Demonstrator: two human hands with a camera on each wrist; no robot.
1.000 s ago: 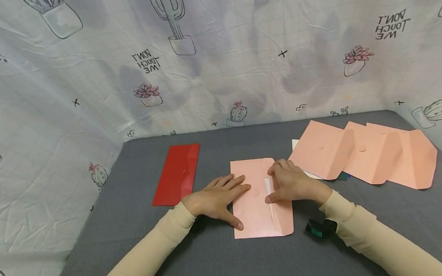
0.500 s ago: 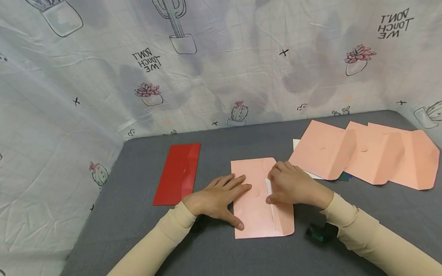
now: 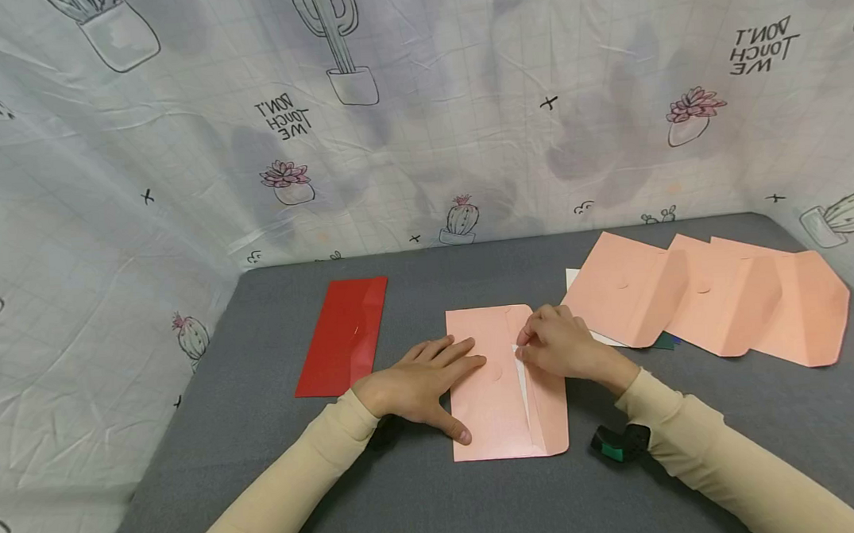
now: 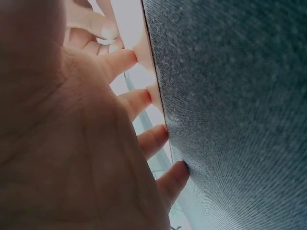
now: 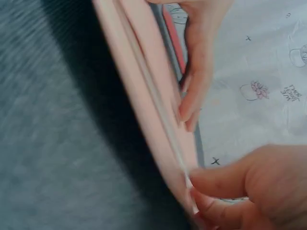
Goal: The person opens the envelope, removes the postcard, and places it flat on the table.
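A pink envelope (image 3: 487,415) lies on the grey table, its flap folded out to the right. Along the mouth shows a narrow strip of white paper (image 3: 522,382); how far it reaches inside is hidden. My left hand (image 3: 421,382) rests flat on the envelope's left part, fingers spread. In the left wrist view its fingertips (image 4: 178,167) touch down near the envelope's edge. With thumb and forefinger together, my right hand (image 3: 562,344) pinches the upper end of the white paper. The right wrist view shows that pinch at the paper, by the fingers (image 5: 216,182).
A red envelope (image 3: 337,342) lies at the left. At the back right several pink envelopes (image 3: 614,290) overlap in a fan, over a white sheet (image 3: 605,338) and something dark green (image 3: 665,341). A black device with a green patch (image 3: 614,445) is at my right wrist. A printed curtain (image 3: 421,139) hangs behind.
My right thumb has moved up from lower on the white paper to meet the forefinger. The left hand and the envelope have stayed in place.
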